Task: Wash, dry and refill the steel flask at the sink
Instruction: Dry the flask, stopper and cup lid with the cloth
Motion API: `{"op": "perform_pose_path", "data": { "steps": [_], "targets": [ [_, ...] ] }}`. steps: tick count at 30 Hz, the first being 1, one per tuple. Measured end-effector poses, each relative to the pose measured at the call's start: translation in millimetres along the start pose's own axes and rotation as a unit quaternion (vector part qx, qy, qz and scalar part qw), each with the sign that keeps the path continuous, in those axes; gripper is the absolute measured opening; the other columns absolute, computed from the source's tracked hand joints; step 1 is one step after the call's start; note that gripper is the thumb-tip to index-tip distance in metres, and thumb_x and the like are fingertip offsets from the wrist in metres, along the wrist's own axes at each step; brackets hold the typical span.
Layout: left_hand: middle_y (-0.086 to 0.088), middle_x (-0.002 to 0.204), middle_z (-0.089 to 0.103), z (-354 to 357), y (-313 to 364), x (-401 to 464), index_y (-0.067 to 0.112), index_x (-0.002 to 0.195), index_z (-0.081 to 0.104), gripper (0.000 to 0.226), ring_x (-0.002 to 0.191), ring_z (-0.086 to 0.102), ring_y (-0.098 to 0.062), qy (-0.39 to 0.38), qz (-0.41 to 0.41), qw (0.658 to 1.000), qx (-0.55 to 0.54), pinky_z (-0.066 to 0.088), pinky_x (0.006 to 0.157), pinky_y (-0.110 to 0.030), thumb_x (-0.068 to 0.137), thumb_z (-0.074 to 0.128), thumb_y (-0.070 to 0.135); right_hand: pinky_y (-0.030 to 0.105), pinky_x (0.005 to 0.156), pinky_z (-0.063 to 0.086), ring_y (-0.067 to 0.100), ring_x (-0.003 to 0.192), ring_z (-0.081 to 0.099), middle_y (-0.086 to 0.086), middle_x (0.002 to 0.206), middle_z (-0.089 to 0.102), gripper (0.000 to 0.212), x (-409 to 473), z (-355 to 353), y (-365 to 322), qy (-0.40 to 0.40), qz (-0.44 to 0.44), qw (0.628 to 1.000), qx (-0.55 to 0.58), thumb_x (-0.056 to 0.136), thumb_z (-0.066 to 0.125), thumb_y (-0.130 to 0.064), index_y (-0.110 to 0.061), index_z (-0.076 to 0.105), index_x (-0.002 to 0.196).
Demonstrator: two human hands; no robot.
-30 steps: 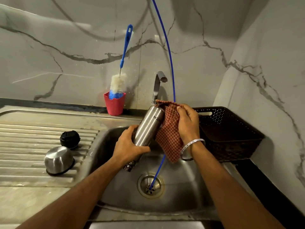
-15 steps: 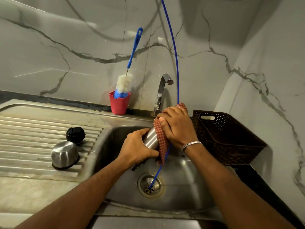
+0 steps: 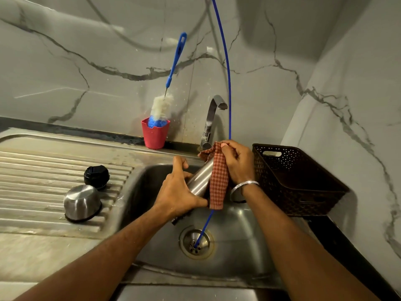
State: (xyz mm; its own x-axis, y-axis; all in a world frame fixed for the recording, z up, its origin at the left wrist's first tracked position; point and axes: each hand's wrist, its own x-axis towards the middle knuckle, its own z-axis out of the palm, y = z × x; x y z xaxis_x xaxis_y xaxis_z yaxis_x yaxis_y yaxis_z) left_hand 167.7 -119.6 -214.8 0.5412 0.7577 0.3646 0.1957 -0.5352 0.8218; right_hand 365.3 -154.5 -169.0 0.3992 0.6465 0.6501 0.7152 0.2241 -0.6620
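Drying step in hand, judged from cloth on flask and no water running.

Nearest: round steel sink basin [image 3: 238, 242], drain strainer [image 3: 196, 242] at bottom, thin blue tube [image 3: 227, 72] dropping from above into the strainer holes.

Above basin: cylindrical brushed-steel flask [image 3: 200, 178], tilted, neck up and away toward the tap, base low and near. Left hand [image 3: 178, 192] wrapped round lower body, fingers clamped on the steel, thumb raised clear. Right hand [image 3: 237, 161] at upper end, fingers closed on red-and-white checked cloth [image 3: 218, 181], pressing it against the neck; loose cloth tail hanging alongside the body. Silver bangle [image 3: 244, 187] on right wrist.

Left, on ribbed steel drainer tabletop [image 3: 39, 170]: inverted steel cup lid [image 3: 82, 203], black round stopper [image 3: 96, 176] just beyond it, both off the flask.

Right: dark perforated plastic basket [image 3: 303, 181] beside basin.

Far: steel tap [image 3: 211, 124], spout dry as far as visible; red plastic cup [image 3: 155, 135] holding blue-handled white bottle brush [image 3: 171, 79] against marble wall.

Next move likely needs: cloth set aside, flask stood mouth-up under spout, tap opened. Mouth hidden by cloth; interior state not determinable.
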Motion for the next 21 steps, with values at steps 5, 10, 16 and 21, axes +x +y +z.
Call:
{"op": "perform_pose_path", "data": {
  "steps": [5, 10, 16, 21],
  "targets": [
    [0.016, 0.101, 0.064, -8.3, -4.2, -2.0, 0.027, 0.119, 0.034, 0.094, 0.087, 0.07, -0.005, -0.001, 0.013, 1.0, 0.0, 0.06, 0.07, -0.019, 0.052, 0.1, 0.031, 0.037, 0.075, 0.056, 0.022, 0.073, 0.066, 0.004, 0.074, 0.069, 0.042, 9.9, 1.3, -18.6, -0.092, 0.249, 0.961, 0.081, 0.089, 0.068, -0.05, -0.016, 0.07, 0.065],
    [0.001, 0.095, 0.073, -4.9, -1.3, -1.7, 0.019, 0.114, 0.041, 0.084, 0.078, 0.075, -0.01, 0.003, 0.004, 0.999, -0.039, 0.064, 0.064, -0.034, 0.054, 0.099, 0.017, 0.028, 0.058, 0.045, 0.017, 0.056, 0.06, -0.004, 0.057, 0.06, 0.06, 20.3, -4.9, -40.5, -0.078, 0.17, 0.971, -0.148, 0.092, 0.053, -0.064, -0.02, 0.055, 0.052],
    [-0.018, 0.1, 0.076, -18.4, -2.7, 2.5, 0.005, 0.118, 0.047, 0.088, 0.08, 0.076, -0.031, -0.097, -0.081, 0.973, -0.191, 0.064, 0.067, -0.04, 0.046, 0.098, 0.01, 0.029, 0.069, 0.058, 0.016, 0.075, 0.072, -0.001, 0.084, 0.073, 0.025, 7.1, -7.6, -39.1, -0.047, 0.081, 0.988, 0.123, 0.089, 0.074, -0.036, -0.012, 0.076, 0.095],
    [-0.019, 0.105, 0.074, -13.6, -4.4, 1.6, 0.004, 0.119, 0.052, 0.094, 0.085, 0.075, -0.031, -0.104, -0.114, 0.964, -0.215, 0.063, 0.069, -0.04, 0.038, 0.094, 0.024, 0.07, 0.097, 0.047, 0.058, 0.111, 0.058, 0.038, 0.131, 0.055, 0.072, -9.7, 11.4, -18.7, -0.045, 0.282, 0.864, 0.414, 0.08, 0.083, -0.044, 0.0, 0.057, 0.131]
  ]
}}
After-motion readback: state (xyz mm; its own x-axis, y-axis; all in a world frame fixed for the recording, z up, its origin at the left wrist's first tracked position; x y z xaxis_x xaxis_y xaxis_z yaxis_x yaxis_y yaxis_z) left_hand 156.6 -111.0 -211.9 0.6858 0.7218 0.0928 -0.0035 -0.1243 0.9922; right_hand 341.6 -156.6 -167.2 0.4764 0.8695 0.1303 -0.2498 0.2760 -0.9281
